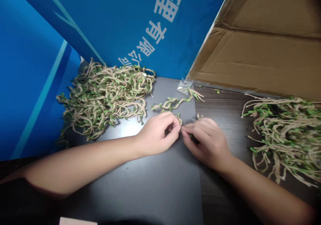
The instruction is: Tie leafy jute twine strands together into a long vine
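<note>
My left hand (pixel 160 131) pinches a piece of leafy twine (pixel 180 119), a tan cord with small green leaves. Close against it, my right hand (pixel 207 141) has its thumb and forefinger closed on the same twine, fingertips nearly touching the left ones. Part of the cord is hidden under the hands, and a short bit shows above the right knuckles. Just beyond my hands lies another length of leafy twine (pixel 175 102), stretched across the grey surface with loose strands at its right end.
A big heap of leafy twine (pixel 107 98) lies at the left. Another pile, with long loose ends (pixel 288 138), is at the right. A small clear plastic bag (pixel 184 86) rests near the blue panel (pixel 105 24). An upright cardboard sheet (pixel 258 54) bounds the back right.
</note>
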